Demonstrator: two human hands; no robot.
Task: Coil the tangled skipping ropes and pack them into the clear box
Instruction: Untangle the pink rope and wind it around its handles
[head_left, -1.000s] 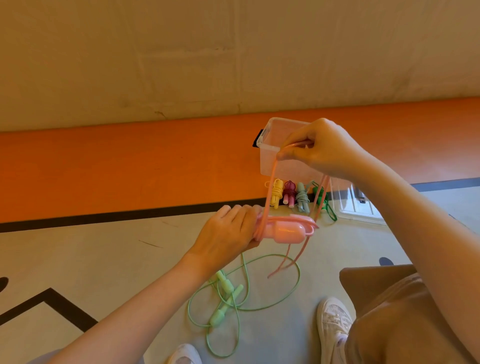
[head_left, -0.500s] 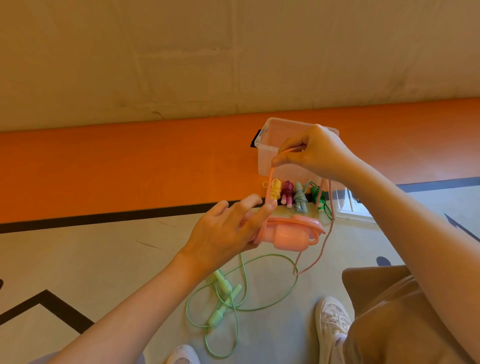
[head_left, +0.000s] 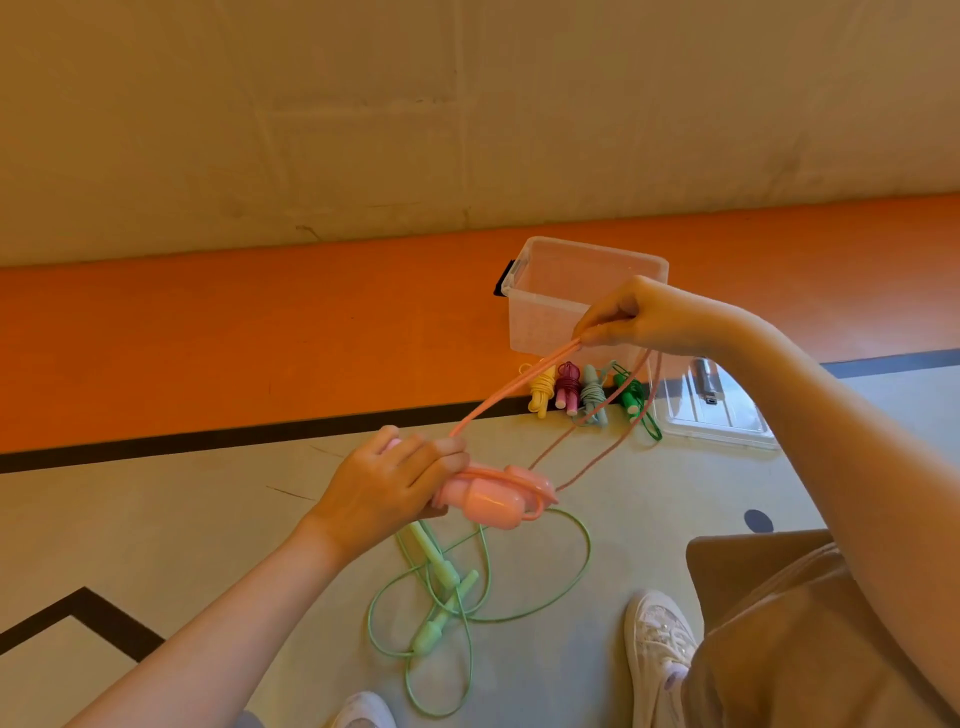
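Note:
My left hand (head_left: 389, 480) grips the two pink handles (head_left: 491, 496) of a pink skipping rope, held together with cord wound around them. The pink cord (head_left: 511, 387) runs taut up to my right hand (head_left: 641, 319), which pinches it in front of the clear box (head_left: 545, 291). More pink cord hangs in a loop below my right hand. A light green skipping rope (head_left: 457, 587) lies loose and tangled on the floor under my left hand. Several coiled ropes, yellow (head_left: 540, 389), maroon (head_left: 569, 384), pale blue (head_left: 592, 392) and dark green (head_left: 631, 397), lie in a row before the box.
The box's clear lid (head_left: 711, 410) lies on the floor to its right. A wall rises behind the orange floor strip. My white shoes (head_left: 662, 642) and bent knee are at the lower right.
My right hand pulled the pink cord outward to the right, so it is now taut. My left hand's fingers closed again around the pink handles after spreading briefly.

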